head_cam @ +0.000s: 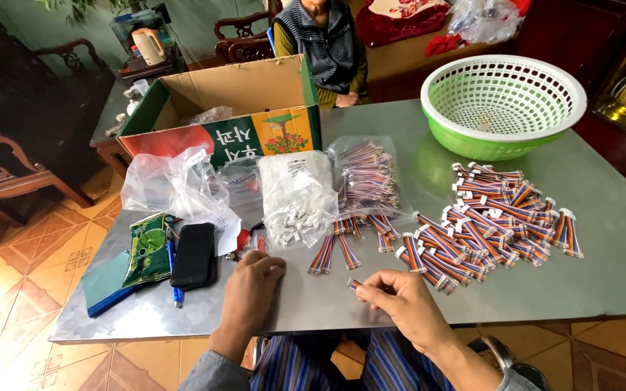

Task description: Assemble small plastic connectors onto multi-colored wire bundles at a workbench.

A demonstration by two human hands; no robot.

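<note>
Ribbon cable (356, 284) — finished pile (498, 221) nearby

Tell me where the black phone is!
In the head view, the black phone lies on the metal table's left side, between a green packet and the left hand, just below the clear plastic bags.

The right hand (403, 304) pinches a short striped ribbon cable (355, 284) on the steel counter (603, 217); the left hand (251, 286) rests curled beside it, with the cable pile (498, 217) beyond the right hand.
</note>
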